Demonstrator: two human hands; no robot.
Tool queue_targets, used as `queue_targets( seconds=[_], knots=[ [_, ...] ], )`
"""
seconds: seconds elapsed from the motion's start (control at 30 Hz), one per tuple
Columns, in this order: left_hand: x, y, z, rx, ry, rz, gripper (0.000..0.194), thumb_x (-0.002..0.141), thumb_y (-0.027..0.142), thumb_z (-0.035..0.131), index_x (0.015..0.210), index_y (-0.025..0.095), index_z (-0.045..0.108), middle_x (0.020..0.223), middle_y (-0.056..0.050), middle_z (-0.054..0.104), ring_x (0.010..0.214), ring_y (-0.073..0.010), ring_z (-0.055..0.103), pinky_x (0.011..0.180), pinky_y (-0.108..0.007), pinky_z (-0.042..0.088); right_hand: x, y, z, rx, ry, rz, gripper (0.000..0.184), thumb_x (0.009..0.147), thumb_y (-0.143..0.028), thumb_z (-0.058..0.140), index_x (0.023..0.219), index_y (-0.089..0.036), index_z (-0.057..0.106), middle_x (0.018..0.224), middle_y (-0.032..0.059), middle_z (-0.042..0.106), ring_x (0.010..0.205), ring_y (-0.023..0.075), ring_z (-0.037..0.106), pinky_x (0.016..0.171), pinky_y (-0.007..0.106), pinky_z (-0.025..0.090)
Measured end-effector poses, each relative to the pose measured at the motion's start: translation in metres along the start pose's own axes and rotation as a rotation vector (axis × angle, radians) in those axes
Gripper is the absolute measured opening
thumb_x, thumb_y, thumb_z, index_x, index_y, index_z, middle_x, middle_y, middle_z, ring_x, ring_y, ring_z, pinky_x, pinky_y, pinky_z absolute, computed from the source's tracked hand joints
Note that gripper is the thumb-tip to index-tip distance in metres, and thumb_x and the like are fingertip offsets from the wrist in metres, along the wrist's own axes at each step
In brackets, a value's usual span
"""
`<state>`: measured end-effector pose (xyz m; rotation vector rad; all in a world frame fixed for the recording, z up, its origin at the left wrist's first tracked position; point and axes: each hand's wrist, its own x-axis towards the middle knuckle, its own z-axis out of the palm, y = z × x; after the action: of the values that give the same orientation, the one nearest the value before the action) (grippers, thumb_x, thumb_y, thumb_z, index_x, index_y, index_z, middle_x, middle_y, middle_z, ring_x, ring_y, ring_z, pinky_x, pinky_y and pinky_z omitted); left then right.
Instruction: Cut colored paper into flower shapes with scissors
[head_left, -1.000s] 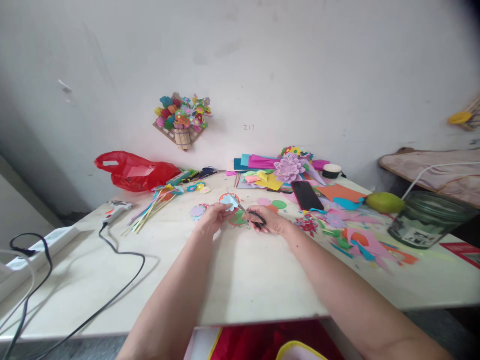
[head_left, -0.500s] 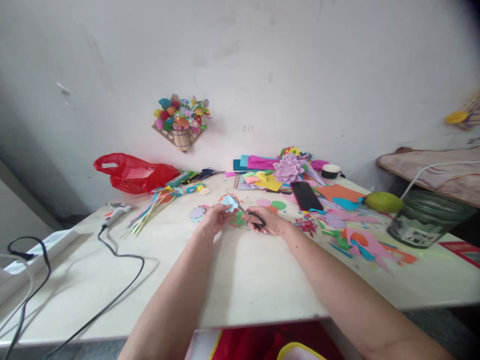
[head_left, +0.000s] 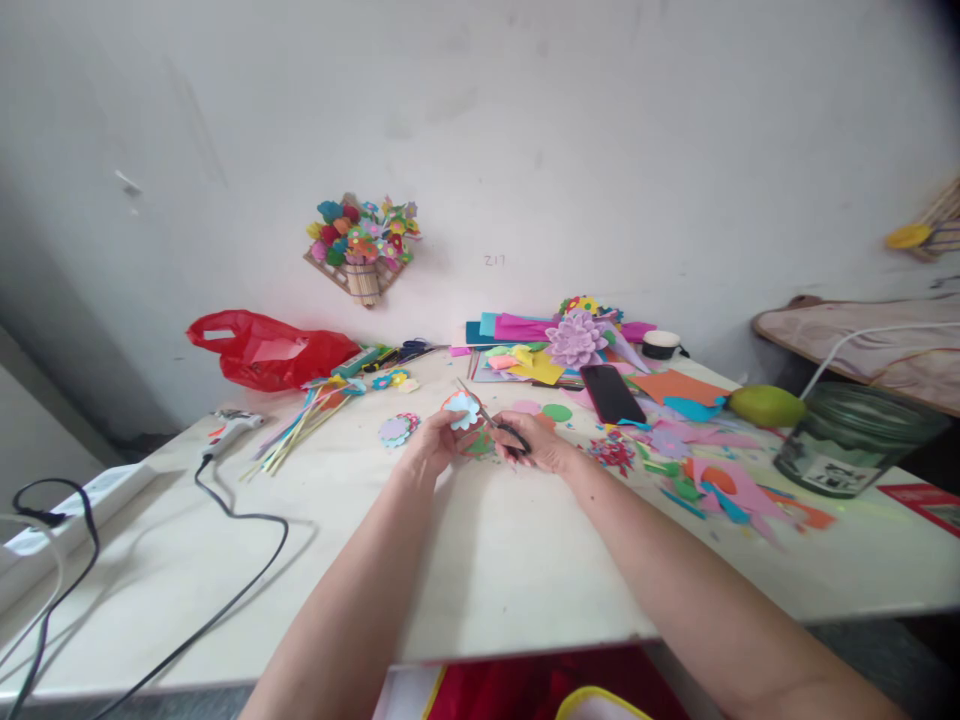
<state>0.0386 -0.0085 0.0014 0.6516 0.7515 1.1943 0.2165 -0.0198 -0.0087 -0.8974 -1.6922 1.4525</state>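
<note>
Pinched in my left hand point(head_left: 435, 442) is a light blue flower cutout point(head_left: 463, 408) with an orange piece showing behind its upper edge. My right hand point(head_left: 534, 440) is closed around the black handles of a pair of scissors point(head_left: 514, 436). The blades point up and to the left, close beside the cutout's right edge; whether they touch it I cannot tell. Beneath the hands lie a green piece point(head_left: 474, 442) and small scraps, partly hidden. A stack of scalloped lilac and pink flower cutouts point(head_left: 397, 430) rests left of my left hand.
At left are a glue gun point(head_left: 238, 430) with its cord, a power strip point(head_left: 97, 495), thin sticks point(head_left: 296, 440) and a red plastic bag point(head_left: 277, 350). To the right lie a phone point(head_left: 611, 394), coloured scraps point(head_left: 727, 485), a green fruit point(head_left: 766, 405) and a glass jar point(head_left: 855, 440).
My left hand has shifted slightly right, and the blue cutout has turned and moved right with it. My right hand with the scissors stays nearly in place.
</note>
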Motion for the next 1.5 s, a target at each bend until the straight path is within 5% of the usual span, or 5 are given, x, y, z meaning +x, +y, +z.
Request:
queue_targets(
  seconds=[0.87,1.5],
  knots=[
    [-0.005,-0.011,0.025,-0.087,0.175,-0.015,0.014,0.074,0.004,0.057,0.085,0.012,0.062,0.068,-0.005,0.066,0.052,-0.0126,0.062,0.051,-0.023,0.054,0.004,0.003,0.011,0.126,0.092,-0.059,0.035,0.073,-0.049,0.063,0.077,-0.017,0.050,0.051,-0.0065,0.052,0.034,0.0056,0.046,0.025,0.014,0.023],
    [0.003,-0.026,0.025,-0.092,0.229,0.180,0.014,0.065,0.006,0.064,0.077,0.013,0.060,0.061,0.000,0.064,0.053,-0.0109,0.061,0.052,-0.018,0.049,0.005,-0.006,0.023,-0.019,0.289,0.034,0.033,0.071,-0.046,0.067,0.078,-0.019,0.050,0.046,-0.0064,0.048,0.033,0.0069,0.041,0.025,0.016,0.023]
  ],
)
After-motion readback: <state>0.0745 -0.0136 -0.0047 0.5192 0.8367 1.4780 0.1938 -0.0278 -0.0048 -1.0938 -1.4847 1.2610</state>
